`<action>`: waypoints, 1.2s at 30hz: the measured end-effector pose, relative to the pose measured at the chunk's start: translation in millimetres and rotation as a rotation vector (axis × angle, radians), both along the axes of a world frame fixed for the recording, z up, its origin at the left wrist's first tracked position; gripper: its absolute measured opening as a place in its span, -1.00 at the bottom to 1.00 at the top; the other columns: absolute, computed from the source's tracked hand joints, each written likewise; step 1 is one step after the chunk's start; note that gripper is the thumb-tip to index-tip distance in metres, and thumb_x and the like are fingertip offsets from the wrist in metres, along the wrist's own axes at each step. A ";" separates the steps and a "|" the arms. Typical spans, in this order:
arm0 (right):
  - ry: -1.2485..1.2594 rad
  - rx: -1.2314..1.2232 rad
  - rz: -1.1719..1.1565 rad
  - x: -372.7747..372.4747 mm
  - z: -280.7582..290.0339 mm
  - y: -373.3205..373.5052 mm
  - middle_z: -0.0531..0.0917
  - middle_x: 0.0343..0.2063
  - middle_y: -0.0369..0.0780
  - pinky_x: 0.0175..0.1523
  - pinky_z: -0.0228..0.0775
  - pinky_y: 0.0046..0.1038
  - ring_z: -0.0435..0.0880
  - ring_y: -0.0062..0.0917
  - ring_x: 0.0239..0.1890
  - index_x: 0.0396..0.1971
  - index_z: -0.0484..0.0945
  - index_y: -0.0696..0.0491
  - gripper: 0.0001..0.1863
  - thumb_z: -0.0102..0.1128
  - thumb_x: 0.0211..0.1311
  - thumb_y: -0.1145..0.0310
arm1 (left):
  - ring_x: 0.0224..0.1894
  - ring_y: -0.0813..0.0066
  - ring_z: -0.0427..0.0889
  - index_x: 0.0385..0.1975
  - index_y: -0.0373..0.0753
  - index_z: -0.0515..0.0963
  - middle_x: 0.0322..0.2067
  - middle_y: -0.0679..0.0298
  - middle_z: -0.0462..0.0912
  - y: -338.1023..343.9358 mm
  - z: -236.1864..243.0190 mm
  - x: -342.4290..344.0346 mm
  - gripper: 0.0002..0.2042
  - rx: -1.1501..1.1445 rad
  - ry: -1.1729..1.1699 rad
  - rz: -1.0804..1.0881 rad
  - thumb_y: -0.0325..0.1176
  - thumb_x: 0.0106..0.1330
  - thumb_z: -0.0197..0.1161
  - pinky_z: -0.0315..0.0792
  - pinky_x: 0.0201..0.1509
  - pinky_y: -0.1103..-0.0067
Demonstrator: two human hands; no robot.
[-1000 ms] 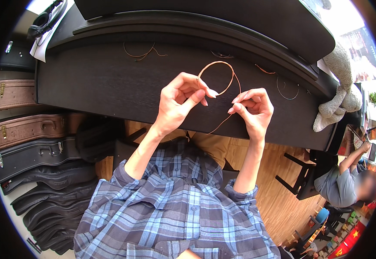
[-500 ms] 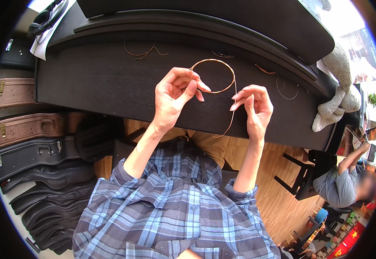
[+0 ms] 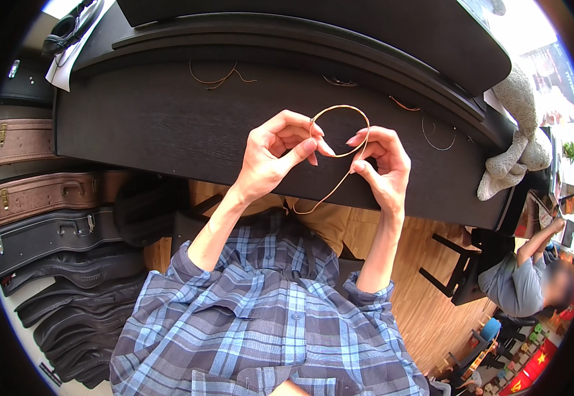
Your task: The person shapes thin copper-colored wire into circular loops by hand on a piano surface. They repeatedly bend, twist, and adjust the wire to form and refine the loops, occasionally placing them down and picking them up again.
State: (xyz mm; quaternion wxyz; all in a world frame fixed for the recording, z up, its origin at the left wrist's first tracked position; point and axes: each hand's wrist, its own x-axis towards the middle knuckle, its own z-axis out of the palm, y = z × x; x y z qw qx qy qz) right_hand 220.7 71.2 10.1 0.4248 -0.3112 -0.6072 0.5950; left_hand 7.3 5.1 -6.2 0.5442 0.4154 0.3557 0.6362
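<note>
Our left hand point(image 3: 267, 157) pinches the wire loop point(image 3: 341, 106) – our right hand point(image 3: 387, 164), thumb and fingers apart, is nearer its tail point(image 3: 331, 194), slanting down-left.

Remotely, I had both forearms point(image 3: 218, 228) reaching forward, the left hand point(image 3: 265, 160) pinching between thumb point(image 3: 298, 152) and fingers point(image 3: 291, 120), the right hand point(image 3: 388, 168) facing it with fingers curled.

Wire loop point(image 3: 342, 106) partly behind left fingers point(image 3: 299, 152)
</note>
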 end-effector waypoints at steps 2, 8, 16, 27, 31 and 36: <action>-0.102 0.071 0.063 1.6 1.2 1.9 0.74 -0.29 -0.13 -0.14 0.62 -0.52 0.75 -0.58 -0.37 -0.23 0.57 0.18 -0.70 0.51 0.07 0.61 | -0.13 0.40 0.79 -0.04 -0.36 0.53 -0.23 0.15 0.74 -0.5 1.2 -0.1 -0.83 -0.007 0.000 -0.016 -0.54 0.44 0.28 0.64 -0.15 0.59; -0.034 0.005 0.068 3.5 -5.5 -0.8 0.73 -0.41 -0.16 -0.25 0.61 -0.53 0.75 -0.55 -0.43 -0.31 0.55 0.15 -0.74 0.51 0.12 0.59 | -0.13 0.42 0.78 -0.06 -0.35 0.54 -0.23 0.17 0.74 -2.1 3.7 0.6 -0.84 -0.021 0.026 -0.082 -0.54 0.43 0.29 0.64 -0.16 0.59; 0.000 0.041 0.037 3.0 -7.5 0.0 0.72 -0.35 -0.17 -0.31 0.59 -0.59 0.74 -0.58 -0.47 -0.28 0.54 0.15 -0.71 0.52 0.08 0.63 | -0.15 0.45 0.78 -0.12 -0.33 0.56 -0.25 0.19 0.73 -3.2 4.2 -0.5 -0.88 -0.007 -0.006 -0.132 -0.55 0.42 0.30 0.67 -0.19 0.59; -0.070 -0.023 0.096 2.1 3.2 -1.0 0.76 -0.38 -0.16 -0.47 0.44 -0.66 0.64 -0.68 -0.57 -0.09 0.43 0.12 -0.61 0.46 0.17 0.59 | -0.18 0.46 0.78 -0.14 -0.33 0.56 -0.29 0.21 0.73 -2.9 5.8 -0.5 -0.90 -0.050 -0.043 -0.200 -0.57 0.42 0.29 0.65 -0.25 0.63; -0.116 0.003 0.098 2.2 2.2 -1.9 0.71 -0.41 -0.18 -0.57 0.27 -0.74 0.59 -0.72 -0.56 -0.11 0.39 0.07 -0.61 0.41 0.18 0.65 | -0.19 0.49 0.77 -0.14 -0.33 0.56 -0.30 0.20 0.74 -3.8 7.2 -1.2 -0.91 -0.067 -0.020 -0.200 -0.57 0.42 0.28 0.64 -0.25 0.63; -0.123 0.028 0.043 0.5 -1.6 -3.1 0.70 -0.45 -0.22 -0.58 0.23 -0.74 0.58 -0.74 -0.55 -0.12 0.38 0.06 -0.60 0.43 0.19 0.64 | -0.18 0.50 0.77 -0.15 -0.32 0.57 -0.29 0.21 0.75 -4.3 7.9 2.2 -0.89 -0.065 0.063 -0.163 -0.57 0.40 0.31 0.65 -0.16 0.61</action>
